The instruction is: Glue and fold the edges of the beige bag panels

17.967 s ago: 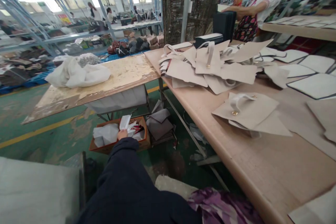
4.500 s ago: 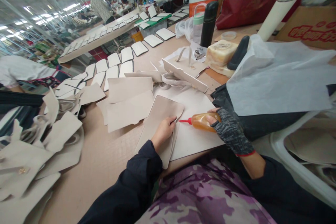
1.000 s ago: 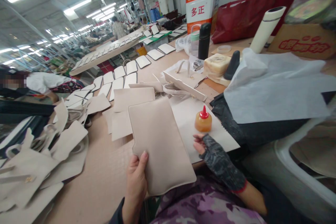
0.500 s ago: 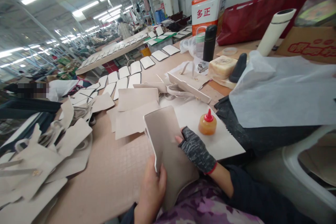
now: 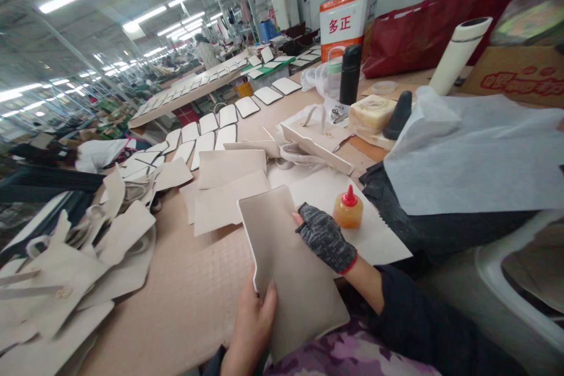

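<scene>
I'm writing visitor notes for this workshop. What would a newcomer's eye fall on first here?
Probably the red-capped amber bottle, upright on a pale sheet beside the gloved right hand. Next, the beige panel at lower centre, its left edge gripped by the bare left hand. Then the jumbled heap of beige pieces at the picture's left.

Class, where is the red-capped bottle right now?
In the head view, the red-capped bottle stands upright right of centre on the white sheet, just above and to the right of the gloved right hand.
</scene>
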Demonstrator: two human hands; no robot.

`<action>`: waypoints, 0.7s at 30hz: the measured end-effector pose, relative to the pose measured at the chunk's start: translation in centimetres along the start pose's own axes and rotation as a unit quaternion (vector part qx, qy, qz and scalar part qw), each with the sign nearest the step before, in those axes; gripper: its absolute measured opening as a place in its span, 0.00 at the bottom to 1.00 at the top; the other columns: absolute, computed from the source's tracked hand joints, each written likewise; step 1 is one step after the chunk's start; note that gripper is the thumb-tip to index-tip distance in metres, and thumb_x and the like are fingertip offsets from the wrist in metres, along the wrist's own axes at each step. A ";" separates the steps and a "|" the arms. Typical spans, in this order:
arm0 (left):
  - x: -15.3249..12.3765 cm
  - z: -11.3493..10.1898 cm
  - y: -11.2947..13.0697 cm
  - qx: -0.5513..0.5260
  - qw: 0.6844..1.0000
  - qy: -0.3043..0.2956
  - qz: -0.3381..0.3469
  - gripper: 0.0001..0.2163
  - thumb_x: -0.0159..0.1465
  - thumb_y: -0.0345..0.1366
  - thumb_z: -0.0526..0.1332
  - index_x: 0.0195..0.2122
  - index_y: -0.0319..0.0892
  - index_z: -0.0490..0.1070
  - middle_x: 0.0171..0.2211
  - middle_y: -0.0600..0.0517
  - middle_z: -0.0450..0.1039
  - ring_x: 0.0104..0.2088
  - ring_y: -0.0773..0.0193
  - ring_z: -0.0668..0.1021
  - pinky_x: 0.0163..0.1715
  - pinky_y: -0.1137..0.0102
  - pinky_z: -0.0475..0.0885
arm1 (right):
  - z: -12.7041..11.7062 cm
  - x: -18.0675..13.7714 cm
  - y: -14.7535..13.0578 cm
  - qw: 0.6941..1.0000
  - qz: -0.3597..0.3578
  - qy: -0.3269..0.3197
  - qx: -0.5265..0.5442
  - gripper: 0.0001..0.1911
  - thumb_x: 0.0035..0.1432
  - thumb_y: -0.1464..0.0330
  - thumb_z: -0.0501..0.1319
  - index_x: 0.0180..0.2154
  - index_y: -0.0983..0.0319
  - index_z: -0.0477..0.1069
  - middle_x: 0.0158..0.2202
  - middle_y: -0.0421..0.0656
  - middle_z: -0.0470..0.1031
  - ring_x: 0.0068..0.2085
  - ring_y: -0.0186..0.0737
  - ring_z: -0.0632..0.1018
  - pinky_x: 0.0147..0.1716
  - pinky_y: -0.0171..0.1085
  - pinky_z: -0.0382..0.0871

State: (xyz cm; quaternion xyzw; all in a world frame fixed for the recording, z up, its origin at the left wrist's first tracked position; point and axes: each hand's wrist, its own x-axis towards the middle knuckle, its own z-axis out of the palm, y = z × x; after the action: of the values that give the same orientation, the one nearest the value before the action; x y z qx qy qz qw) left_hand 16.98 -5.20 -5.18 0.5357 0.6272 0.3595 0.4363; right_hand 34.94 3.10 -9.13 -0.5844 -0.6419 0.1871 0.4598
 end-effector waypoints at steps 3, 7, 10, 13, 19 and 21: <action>-0.1 -0.1 -0.1 0.003 1.000 0.011 -0.005 0.19 0.51 0.42 0.63 0.42 0.39 0.71 0.41 0.43 0.77 0.47 0.51 0.76 0.51 0.61 0.69 | 0.2 0.8 0.1 0.998 0.046 0.007 0.040 0.16 0.62 0.57 0.47 0.31 0.59 0.65 0.28 0.46 0.72 0.31 0.44 0.74 0.35 0.40 0.67; 0.0 -0.3 -0.7 -0.007 1.000 0.016 -0.024 0.18 0.50 0.42 0.63 0.40 0.39 0.70 0.40 0.43 0.77 0.45 0.51 0.77 0.49 0.61 0.70 | 0.2 2.3 0.7 0.993 0.068 0.005 0.095 0.18 0.61 0.55 0.48 0.23 0.57 0.58 0.21 0.40 0.66 0.24 0.39 0.68 0.29 0.38 0.66; 0.5 -0.6 -1.2 -0.033 0.997 0.051 -0.041 0.17 0.49 0.43 0.64 0.38 0.39 0.69 0.39 0.43 0.77 0.43 0.50 0.78 0.46 0.61 0.72 | 0.4 1.4 0.9 0.991 0.054 -0.016 0.121 0.19 0.62 0.56 0.46 0.25 0.58 0.63 0.23 0.41 0.70 0.27 0.39 0.71 0.32 0.37 0.69; 1.3 -0.9 -1.6 -0.078 0.991 0.094 -0.055 0.20 0.50 0.44 0.65 0.41 0.39 0.67 0.40 0.43 0.77 0.41 0.51 0.79 0.42 0.61 0.74 | 0.7 -1.6 0.7 0.992 0.045 -0.030 0.110 0.17 0.61 0.56 0.51 0.32 0.60 0.70 0.30 0.46 0.76 0.32 0.43 0.76 0.37 0.40 0.71; 2.4 -0.8 -1.5 -0.064 0.990 0.115 -0.044 0.21 0.50 0.43 0.64 0.43 0.39 0.66 0.40 0.43 0.76 0.41 0.50 0.78 0.42 0.60 0.73 | 1.1 -5.6 0.8 0.997 -0.045 -0.054 -0.034 0.20 0.65 0.61 0.48 0.35 0.62 0.76 0.33 0.53 0.78 0.36 0.50 0.79 0.41 0.48 0.74; 2.5 -0.8 -1.6 -0.043 0.992 0.118 -0.031 0.20 0.51 0.44 0.63 0.42 0.39 0.67 0.39 0.43 0.76 0.41 0.50 0.78 0.43 0.59 0.73 | 1.3 -5.8 1.2 0.999 -0.044 -0.017 -0.007 0.21 0.65 0.60 0.48 0.40 0.63 0.76 0.38 0.54 0.79 0.40 0.52 0.79 0.43 0.49 0.75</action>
State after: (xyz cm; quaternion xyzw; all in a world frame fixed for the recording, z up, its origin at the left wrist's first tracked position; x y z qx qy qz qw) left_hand 15.59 -3.03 -6.77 0.4505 0.6744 0.4334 0.3930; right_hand 33.95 -1.55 -12.93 -0.5554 -0.6758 0.1721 0.4530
